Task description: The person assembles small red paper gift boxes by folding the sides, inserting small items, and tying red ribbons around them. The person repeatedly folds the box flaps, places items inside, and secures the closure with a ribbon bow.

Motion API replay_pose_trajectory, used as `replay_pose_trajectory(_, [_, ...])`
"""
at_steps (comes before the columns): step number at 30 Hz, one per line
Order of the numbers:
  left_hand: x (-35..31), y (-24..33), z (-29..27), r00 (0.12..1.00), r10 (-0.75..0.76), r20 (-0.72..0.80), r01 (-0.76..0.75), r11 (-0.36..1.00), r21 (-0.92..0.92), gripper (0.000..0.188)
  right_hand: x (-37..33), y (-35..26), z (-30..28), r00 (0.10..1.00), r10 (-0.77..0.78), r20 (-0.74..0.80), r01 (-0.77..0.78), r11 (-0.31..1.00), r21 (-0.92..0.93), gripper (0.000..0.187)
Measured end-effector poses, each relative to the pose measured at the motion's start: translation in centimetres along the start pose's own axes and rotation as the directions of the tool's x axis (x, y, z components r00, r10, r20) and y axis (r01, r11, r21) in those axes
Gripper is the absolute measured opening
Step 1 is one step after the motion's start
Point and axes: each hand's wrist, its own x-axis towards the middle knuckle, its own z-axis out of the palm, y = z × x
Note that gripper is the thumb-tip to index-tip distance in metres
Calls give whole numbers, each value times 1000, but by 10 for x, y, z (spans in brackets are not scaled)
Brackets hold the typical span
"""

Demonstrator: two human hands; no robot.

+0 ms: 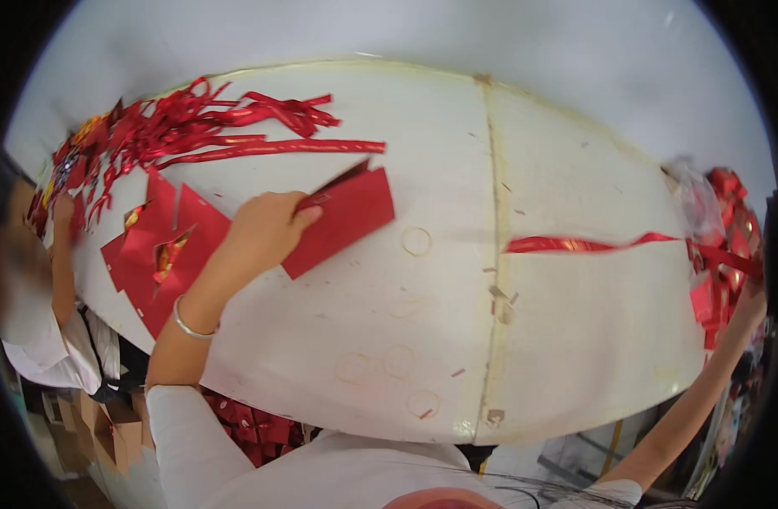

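Observation:
My left hand (pixel 270 229), a silver bangle on its wrist, is closed on the near-left edge of a folded red card piece (pixel 351 216), tilted over the white table. The card's upper edge stands a little apart, with a dark gap inside. Far out at the right rim, my right hand (pixel 752 297) is closed around one end of a red ribbon (pixel 567 245). The ribbon stretches left across the table to its seam, slightly smeared by motion. The fingers of that hand are partly hidden. Left of my left forearm lie more red card pieces (pixel 198 222) with gold-coloured items between them.
Many red ribbons (pixel 202 127) lie heaped at the far left of the table (pixel 423 339). A co-worker's arm (pixel 62 254) reaches in there. Red packets and clear plastic (pixel 698 204) crowd the right end. Rubber bands (pixel 417 242) and scraps dot the tabletop. Cardboard boxes (pixel 109 433) stand below left.

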Motion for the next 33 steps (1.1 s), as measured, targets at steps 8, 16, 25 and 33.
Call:
replay_pose_trajectory(8, [1, 101, 27, 985, 25, 171, -25, 1000, -1, 29, -247, 60, 312, 796, 461, 393, -432, 887, -164, 9])
replay_pose_trajectory(16, [-24, 124, 45, 980, 171, 100, -168, 985, -32, 30, -327, 92, 396, 82, 652, 754, -782, 512, -357, 20])
replay_pose_trajectory(25, [-40, 134, 47, 979, 193, 67, -190, 981, -50, 30, -333, 86, 392, 74, 671, 738, -846, 434, -310, 19])
replay_pose_trajectory(33, [-31, 125, 45, 943, 322, 84, -327, 943, 56, 25, -343, 81, 400, 106, 702, 705, -844, 438, -309, 17])
